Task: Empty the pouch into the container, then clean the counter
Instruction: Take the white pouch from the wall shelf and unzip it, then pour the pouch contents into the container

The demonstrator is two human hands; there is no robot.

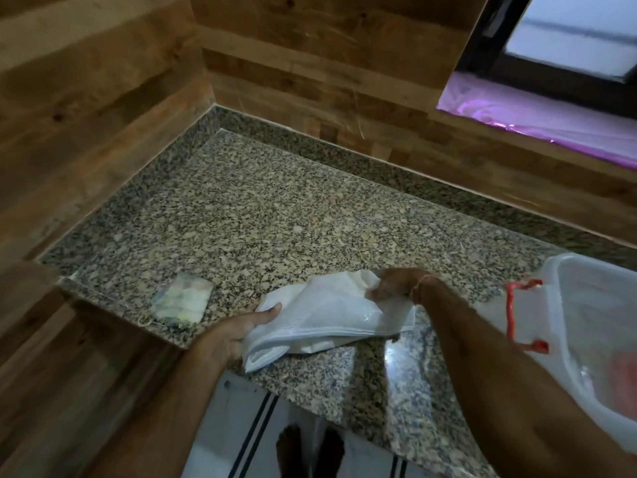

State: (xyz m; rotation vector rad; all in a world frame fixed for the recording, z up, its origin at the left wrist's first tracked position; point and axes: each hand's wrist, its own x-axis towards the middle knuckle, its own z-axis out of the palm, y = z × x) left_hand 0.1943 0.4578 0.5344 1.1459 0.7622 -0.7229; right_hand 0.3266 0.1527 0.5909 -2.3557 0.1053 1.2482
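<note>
The pouch (pixel 182 301), small and flat, lay on the granite counter (pixel 275 215) near its front left edge, apart from both hands. The container (pixel 586 315), clear plastic with red clips, sat at the right edge of the counter, partly out of view. Both hands were busy with a white cloth (pixel 327 315) held low over the counter's front: the left hand (pixel 238 329) gripped its near end, thumb on top, while the right hand (pixel 396 284) pinched the far end, fingers closed on the fabric. Whether the pouch was already empty could not be told. If it still held anything, a wipe leftward could sweep it off the edge. A wide stroke to the right could nudge the container.
</note>
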